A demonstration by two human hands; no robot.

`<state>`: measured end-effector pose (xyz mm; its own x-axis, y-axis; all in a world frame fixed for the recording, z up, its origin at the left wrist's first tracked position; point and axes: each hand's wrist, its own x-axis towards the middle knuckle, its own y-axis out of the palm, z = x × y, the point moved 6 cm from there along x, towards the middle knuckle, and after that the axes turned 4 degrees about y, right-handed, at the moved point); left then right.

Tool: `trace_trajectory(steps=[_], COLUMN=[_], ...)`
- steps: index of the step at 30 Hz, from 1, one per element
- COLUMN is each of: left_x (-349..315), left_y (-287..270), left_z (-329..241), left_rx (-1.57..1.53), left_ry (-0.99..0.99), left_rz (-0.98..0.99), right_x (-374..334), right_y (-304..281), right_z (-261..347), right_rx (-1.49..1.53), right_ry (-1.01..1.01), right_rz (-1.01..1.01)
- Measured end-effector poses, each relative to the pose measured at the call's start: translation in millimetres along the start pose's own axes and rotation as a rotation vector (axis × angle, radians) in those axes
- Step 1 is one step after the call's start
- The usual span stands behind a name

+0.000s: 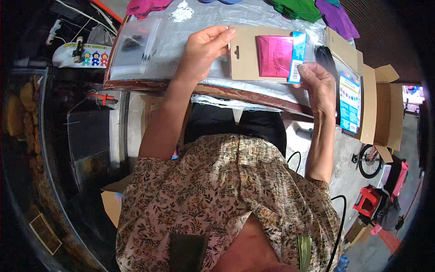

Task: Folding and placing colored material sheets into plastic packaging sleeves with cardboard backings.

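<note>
Between my two hands, above the table's near edge, is a flat brown cardboard package (245, 58) with a hang hole at its left end. A shiny pink packet (275, 55) lies on its face, and a blue printed strip with a barcode runs along its right end. My left hand (205, 50) pinches the upper left corner between thumb and fingers. At the lower right corner, my right hand (319, 82) grips the blue end with thumb and fingers. The fingers behind the card are partly hidden.
Clear plastic bags (136, 47) lie on the table's left. White string (181, 12) and stacks of pink, green (297, 10) and purple cloth pieces line the far side. Blue printed cards (349, 102) stand at the right beside an open cardboard box (385, 102). A dark object (324, 59) lies near my right hand.
</note>
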<state>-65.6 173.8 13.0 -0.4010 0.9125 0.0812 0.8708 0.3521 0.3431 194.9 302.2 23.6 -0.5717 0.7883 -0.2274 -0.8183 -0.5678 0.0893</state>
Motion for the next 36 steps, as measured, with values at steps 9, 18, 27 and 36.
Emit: trace_trajectory(steps=[9,18,27,36], left_x=[-5,2,64,63], left_y=[23,11,42,30], left_z=[-7,-2,1,28], left_rx=[-0.129,-0.223,0.292,-0.037], left_ry=[0.133,0.103,-0.317,-0.154], left_rz=[0.203,0.188,0.312,-0.051], right_x=[7,40,97,68], right_y=[4,-6,1,5], right_z=[-7,16,38,39], right_rx=[0.080,0.078,-0.072,0.249], right_ry=[0.033,0.068,0.059,0.242], right_rz=[-0.049,0.096,0.347,0.272])
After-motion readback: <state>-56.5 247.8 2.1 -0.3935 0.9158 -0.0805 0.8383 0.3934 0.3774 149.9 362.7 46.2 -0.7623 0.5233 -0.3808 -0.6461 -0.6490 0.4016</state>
